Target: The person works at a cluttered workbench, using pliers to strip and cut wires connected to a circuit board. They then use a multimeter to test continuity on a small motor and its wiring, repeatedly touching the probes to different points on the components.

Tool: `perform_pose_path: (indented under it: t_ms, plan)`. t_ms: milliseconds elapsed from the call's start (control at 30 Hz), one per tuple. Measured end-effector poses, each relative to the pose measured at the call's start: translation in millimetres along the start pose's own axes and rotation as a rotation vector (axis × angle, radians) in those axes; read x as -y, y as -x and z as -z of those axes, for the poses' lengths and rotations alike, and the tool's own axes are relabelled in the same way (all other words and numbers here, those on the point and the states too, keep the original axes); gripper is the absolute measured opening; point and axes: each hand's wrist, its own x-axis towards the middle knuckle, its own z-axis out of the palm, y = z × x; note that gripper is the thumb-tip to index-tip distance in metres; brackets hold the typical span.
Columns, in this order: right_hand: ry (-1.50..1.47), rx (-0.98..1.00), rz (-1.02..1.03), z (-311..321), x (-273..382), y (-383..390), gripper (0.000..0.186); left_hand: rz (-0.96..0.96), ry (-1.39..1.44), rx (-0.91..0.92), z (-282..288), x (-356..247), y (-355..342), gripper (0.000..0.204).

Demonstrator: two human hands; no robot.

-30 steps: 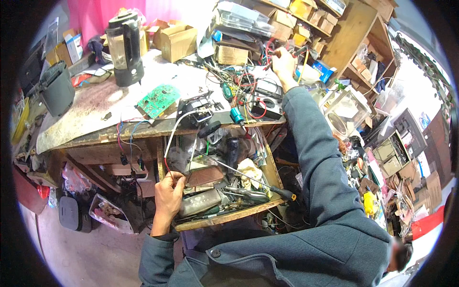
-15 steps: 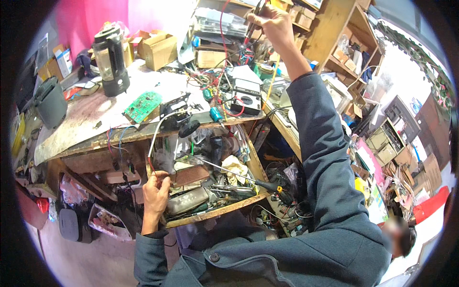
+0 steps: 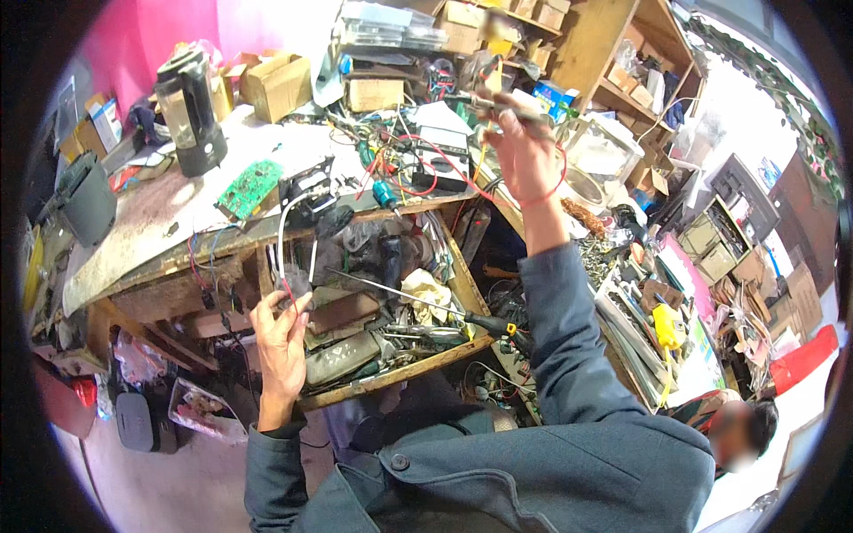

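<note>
My left hand (image 3: 281,351) pinches the red end of a white cable (image 3: 282,233) in front of the open drawer. The cable arches up to a black device (image 3: 306,191) at the bench edge. My right hand (image 3: 524,160), raised over the right end of the bench, grips a dark pen-shaped probe (image 3: 515,108), smeared by motion. A red lead (image 3: 480,189) loops by my right wrist and runs left over the bench. Beside the black device lies a green circuit board (image 3: 250,189). A blue-green screwdriver handle (image 3: 385,194) lies to its right.
Tools and scraps fill the open drawer (image 3: 391,388); a long screwdriver (image 3: 418,304) lies across it. A clear jug blender (image 3: 189,111) and a cardboard box (image 3: 276,86) stand at the back left. Shelves (image 3: 613,44) stand behind. Another person (image 3: 737,435) is at the lower right.
My right hand has come down and nearer from high at the back, bringing the probe and red lead with it. My left hand has shifted slightly, still on the cable end.
</note>
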Motion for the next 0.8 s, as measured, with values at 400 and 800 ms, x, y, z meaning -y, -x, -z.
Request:
perform_pose_path:
  t_ms: [400, 800]
  plan:
    - [0.293, 0.029, -0.021, -67.2, -43.0, 156.5, 0.015, 0.58, 1.423, 0.097, -23.7, -13.1, -24.9, 0.038]
    - [0.437, 0.361, 0.041, -102.8, -97.4, 146.4, 0.017, 0.453, 1.392, -0.022, -45.0, 6.3, -19.1, 0.018]
